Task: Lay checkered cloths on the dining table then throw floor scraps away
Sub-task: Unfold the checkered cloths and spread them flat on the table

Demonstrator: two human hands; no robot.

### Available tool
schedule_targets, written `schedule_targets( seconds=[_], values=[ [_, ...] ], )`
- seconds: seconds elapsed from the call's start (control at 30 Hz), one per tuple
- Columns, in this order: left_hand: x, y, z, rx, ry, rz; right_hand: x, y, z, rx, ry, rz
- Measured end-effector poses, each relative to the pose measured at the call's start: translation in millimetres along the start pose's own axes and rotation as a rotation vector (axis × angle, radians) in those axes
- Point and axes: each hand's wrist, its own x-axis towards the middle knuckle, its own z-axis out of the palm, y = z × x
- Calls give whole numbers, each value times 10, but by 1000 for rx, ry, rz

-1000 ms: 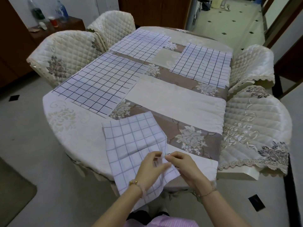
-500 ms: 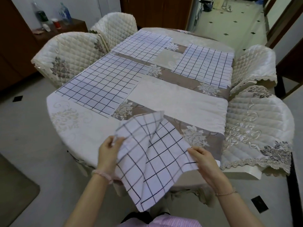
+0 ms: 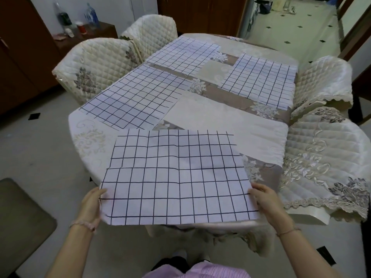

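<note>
Head view, nearest first: a checkered cloth (image 3: 176, 177) is held fully spread over the near end of the dining table (image 3: 88, 137), its near edge hanging past the table rim. Its near left corner is pinched by the left hand (image 3: 91, 204), its near right corner by the right hand (image 3: 265, 201), thumbs on top and fingers tucked beneath the fabric. A bracelet is seen on each wrist. Whether the far edge of the cloth touches the tabletop cannot be told.

Further on, three more checkered cloths are laid flat on the floral tablecloth: one on the left side (image 3: 136, 97), one at the far left (image 3: 184, 55), one at the far right (image 3: 259, 81). A plain cream panel (image 3: 224, 125) is seen between them and the held cloth.

Quilted chairs are drawn up on both sides, two on the left (image 3: 96, 67) and two on the right (image 3: 321, 157).

Farthest back, on a dark sideboard (image 3: 100, 31), bottles (image 3: 91, 16) and a small red cup (image 3: 81, 28) are standing; the contents of these cannot be made out.
</note>
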Motion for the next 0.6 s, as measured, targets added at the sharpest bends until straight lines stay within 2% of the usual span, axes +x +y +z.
schedule_targets(
  seconds=[0.17, 0.27, 0.37, 0.5, 0.6],
  values=[
    [161, 92, 38, 311, 118, 130, -1, -135, 107, -11, -32, -77],
    [231, 165, 101, 416, 138, 157, 4, -194, 186, -58, -28, -141],
    [247, 248, 214, 478, 101, 188, -26, -266, 195, -72, -12, -227],
    [86, 468, 462, 459, -11, 374, -165, -455, -20, -35, 52, -285],
    [-112, 649, 700, 394, -109, 495, -336, -609, -335, 22, 208, -341]
  ],
)
